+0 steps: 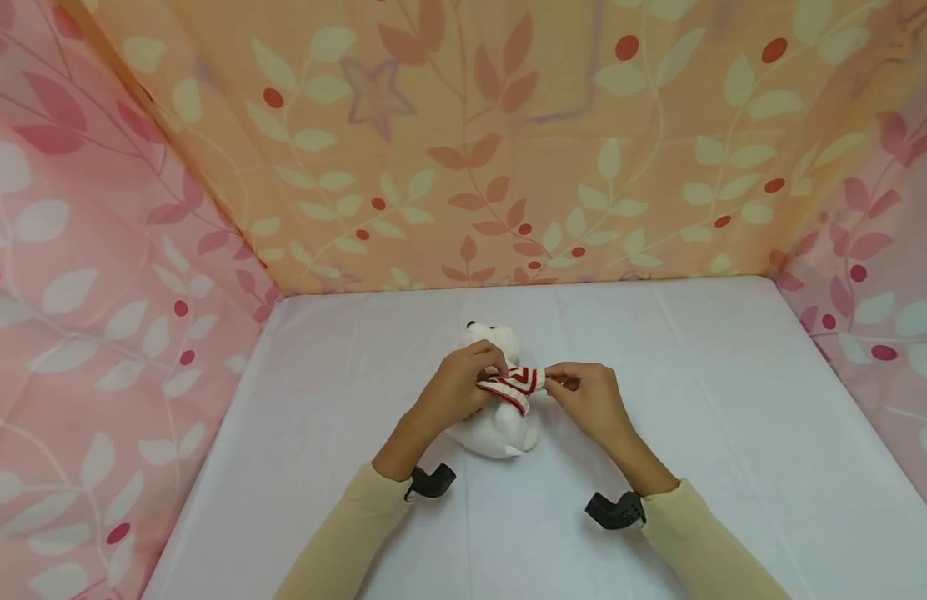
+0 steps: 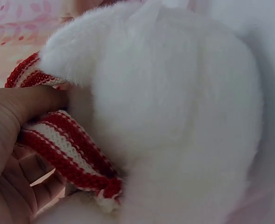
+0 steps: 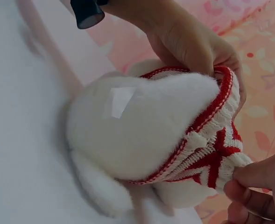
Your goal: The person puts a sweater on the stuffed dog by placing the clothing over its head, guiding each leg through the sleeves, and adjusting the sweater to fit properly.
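Observation:
A white plush bear (image 1: 497,435) sits on the table with its dark nose pointing up and to the far left. Around its upper body is a red and white knitted sweater (image 1: 518,382). My left hand (image 1: 458,382) grips the sweater's hem at the bear's left side in the head view; the left wrist view shows the thumb against the striped knit (image 2: 65,149). At the other side, my right hand (image 1: 591,398) pinches the white sleeve cuff (image 3: 230,170) between thumb and fingers, pulled outward from the bear. Part of the bear's head and front is hidden.
A white-covered table (image 1: 343,358) lies under the bear. Leaf-patterned cloth walls, orange behind (image 1: 463,167) and pink at the left (image 1: 96,292) and right, border it. Black wrist cameras (image 1: 435,481) sit at both cream sleeves (image 1: 707,533).

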Tool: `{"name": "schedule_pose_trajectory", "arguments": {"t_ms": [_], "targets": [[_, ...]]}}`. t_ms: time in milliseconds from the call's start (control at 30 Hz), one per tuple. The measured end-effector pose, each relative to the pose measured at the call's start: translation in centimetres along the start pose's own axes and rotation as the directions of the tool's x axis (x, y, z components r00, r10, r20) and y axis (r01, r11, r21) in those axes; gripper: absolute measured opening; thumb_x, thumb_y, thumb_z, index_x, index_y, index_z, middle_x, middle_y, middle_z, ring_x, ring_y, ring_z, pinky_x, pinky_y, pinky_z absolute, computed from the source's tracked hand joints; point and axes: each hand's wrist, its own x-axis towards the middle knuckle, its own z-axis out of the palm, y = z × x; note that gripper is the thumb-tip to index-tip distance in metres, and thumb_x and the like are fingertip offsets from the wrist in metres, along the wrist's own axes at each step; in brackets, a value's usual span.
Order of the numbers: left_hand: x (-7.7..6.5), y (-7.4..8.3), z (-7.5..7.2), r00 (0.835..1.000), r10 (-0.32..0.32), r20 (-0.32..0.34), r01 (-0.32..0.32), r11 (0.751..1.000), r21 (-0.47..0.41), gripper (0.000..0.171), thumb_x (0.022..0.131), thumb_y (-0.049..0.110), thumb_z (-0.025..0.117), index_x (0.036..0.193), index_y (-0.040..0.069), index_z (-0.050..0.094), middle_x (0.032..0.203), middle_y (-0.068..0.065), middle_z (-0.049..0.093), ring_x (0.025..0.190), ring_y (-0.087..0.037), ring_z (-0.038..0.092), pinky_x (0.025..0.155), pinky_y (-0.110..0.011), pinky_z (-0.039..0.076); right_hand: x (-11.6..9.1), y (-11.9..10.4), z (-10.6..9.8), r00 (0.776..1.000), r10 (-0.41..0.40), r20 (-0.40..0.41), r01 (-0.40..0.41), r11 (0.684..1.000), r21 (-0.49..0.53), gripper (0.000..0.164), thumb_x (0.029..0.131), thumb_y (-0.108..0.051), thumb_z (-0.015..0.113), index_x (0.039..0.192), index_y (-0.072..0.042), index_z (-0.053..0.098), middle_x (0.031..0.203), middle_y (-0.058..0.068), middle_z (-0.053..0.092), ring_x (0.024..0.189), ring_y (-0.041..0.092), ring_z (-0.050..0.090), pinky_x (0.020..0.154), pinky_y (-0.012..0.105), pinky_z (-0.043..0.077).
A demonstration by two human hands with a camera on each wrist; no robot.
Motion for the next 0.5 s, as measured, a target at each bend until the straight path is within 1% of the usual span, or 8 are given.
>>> {"name": "schedule_pose_trajectory", "arguments": {"t_ms": [67, 167, 233, 300, 333, 400, 500], "targets": [[0.0, 0.0, 0.2, 1.000, -0.002, 0.006, 0.002, 1.000, -0.002, 0.031, 0.078, -0.011, 0.078, 0.090, 0.015, 0.066, 0.099, 0.006, 0.065, 0.081, -0.010, 0.059, 0.073, -0.023, 0.051, 0.2, 0.5, 0.0, 0.999, 0.032, 0.033, -0.035, 0.997, 0.071, 0.013, 0.087, -0.001, 0.077, 0.100, -0.003, 0.080, 0.088, 0.008, 0.076, 0.071, 0.015, 0.067, 0.059, 0.024, 0.053], [0.0, 0.1, 0.3, 1.000, -0.024, 0.010, 0.024, 1.000, -0.017, 0.030, 0.078, -0.010, 0.080, 0.091, 0.014, 0.067, 0.093, 0.006, 0.066, 0.079, -0.010, 0.058, 0.071, -0.023, 0.051, 0.5, 1.5, -0.1, 0.989, 0.074, 0.128, -0.098, 0.976, 0.192, 0.013, 0.089, -0.001, 0.076, 0.101, 0.002, 0.079, 0.093, 0.013, 0.075, 0.069, 0.012, 0.064, 0.059, 0.023, 0.051], [-0.1, 0.1, 0.4, 0.999, -0.037, 0.011, 0.038, 0.999, -0.027, 0.028, 0.079, -0.007, 0.081, 0.091, 0.014, 0.067, 0.092, 0.005, 0.067, 0.078, -0.010, 0.059, 0.071, -0.023, 0.052, 0.7, 2.2, -0.1, 0.980, 0.074, 0.184, -0.118, 0.963, 0.241, 0.015, 0.089, -0.001, 0.076, 0.103, 0.004, 0.078, 0.095, 0.017, 0.075, 0.066, 0.010, 0.060, 0.056, 0.023, 0.049], [-0.1, 0.1, 0.5, 0.999, -0.040, 0.009, 0.040, 0.998, -0.040, 0.027, 0.079, -0.006, 0.083, 0.091, 0.014, 0.068, 0.092, 0.005, 0.067, 0.078, -0.009, 0.060, 0.071, -0.023, 0.052, 0.8, 2.8, -0.1, 0.974, 0.051, 0.220, -0.116, 0.949, 0.293, 0.019, 0.089, 0.000, 0.076, 0.107, 0.007, 0.076, 0.099, 0.020, 0.074, 0.065, 0.009, 0.058, 0.054, 0.025, 0.048], [0.0, 0.0, 0.5, 0.999, -0.037, 0.009, 0.037, 0.998, -0.042, 0.026, 0.079, -0.005, 0.083, 0.091, 0.013, 0.068, 0.092, 0.005, 0.067, 0.079, -0.009, 0.060, 0.071, -0.023, 0.052, 0.9, 3.0, -0.1, 0.973, 0.035, 0.228, -0.107, 0.944, 0.313, 0.021, 0.089, 0.000, 0.076, 0.109, 0.007, 0.076, 0.102, 0.022, 0.074, 0.066, 0.008, 0.059, 0.054, 0.025, 0.048], [0.0, -0.1, 0.8, 1.000, -0.021, 0.012, 0.021, 0.999, -0.043, 0.026, 0.079, -0.004, 0.084, 0.091, 0.013, 0.069, 0.092, 0.004, 0.068, 0.081, -0.009, 0.061, 0.073, -0.022, 0.053, 1.0, 3.3, 0.1, 0.976, -0.002, 0.219, -0.075, 0.936, 0.344, 0.023, 0.088, 0.002, 0.076, 0.111, 0.007, 0.075, 0.104, 0.023, 0.073, 0.070, 0.008, 0.060, 0.054, 0.024, 0.048], [0.2, -0.2, 1.1, 1.000, 0.014, 0.017, -0.013, 1.000, -0.028, 0.024, 0.079, -0.003, 0.084, 0.091, 0.012, 0.069, 0.093, 0.003, 0.070, 0.084, -0.009, 0.063, 0.076, -0.022, 0.054, 1.1, 3.4, 0.2, 0.980, -0.037, 0.198, -0.042, 0.925, 0.377, 0.023, 0.086, 0.005, 0.076, 0.108, 0.009, 0.075, 0.100, 0.022, 0.073, 0.074, 0.008, 0.062, 0.059, 0.022, 0.050]]}}
